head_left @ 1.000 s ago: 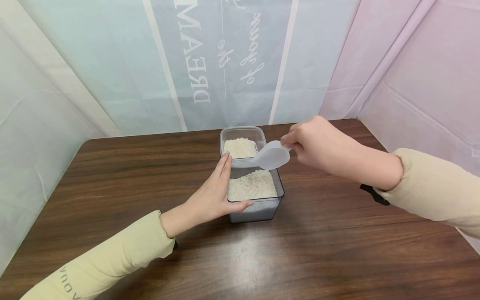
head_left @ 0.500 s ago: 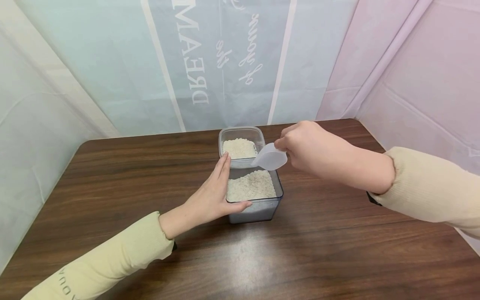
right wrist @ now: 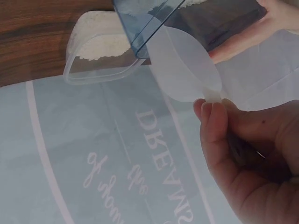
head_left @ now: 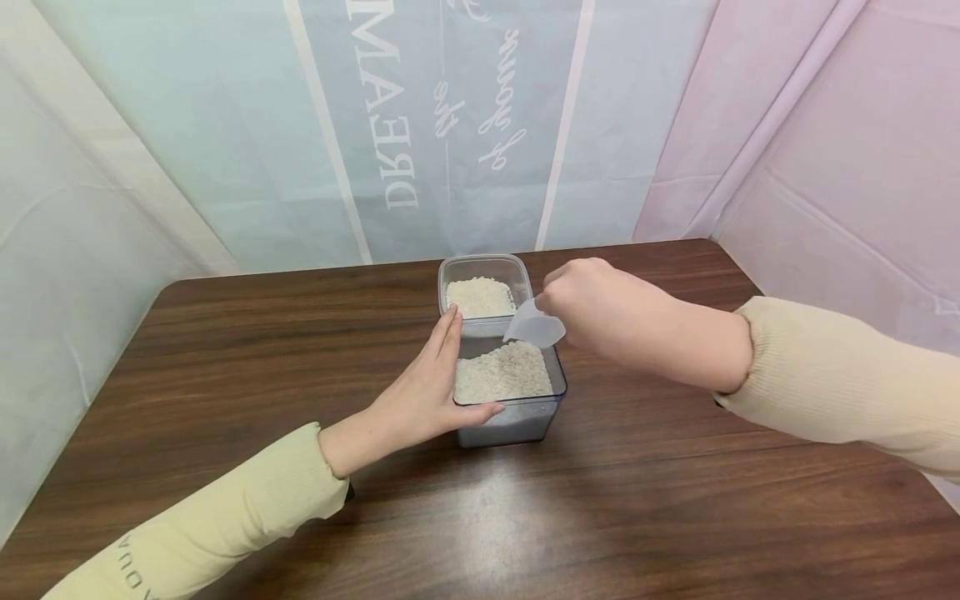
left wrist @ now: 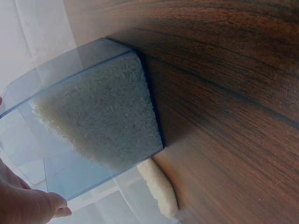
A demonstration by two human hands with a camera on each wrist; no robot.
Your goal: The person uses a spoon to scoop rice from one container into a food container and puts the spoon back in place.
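My left hand holds a blue-tinted clear rice bin at its left side, thumb along the front rim and fingers along the left side. A slope of rice fills part of the bin, seen through its wall in the left wrist view. With fingertips and thumb, my right hand pinches the short handle of a translucent white scoop. The scoop is tilted over the bin's back right corner and overlaps its rim in the right wrist view. Directly behind stands a smaller clear tub with white rice.
Both containers stand on a dark wood-grain table, the tub near its back edge. A pale blue cloth with mirrored lettering hangs behind the table. Light cloth walls close in both sides.
My right hand has moved left and slightly down, turning the scoop lower over the bin's back right corner. My left hand and both containers have stayed in place.
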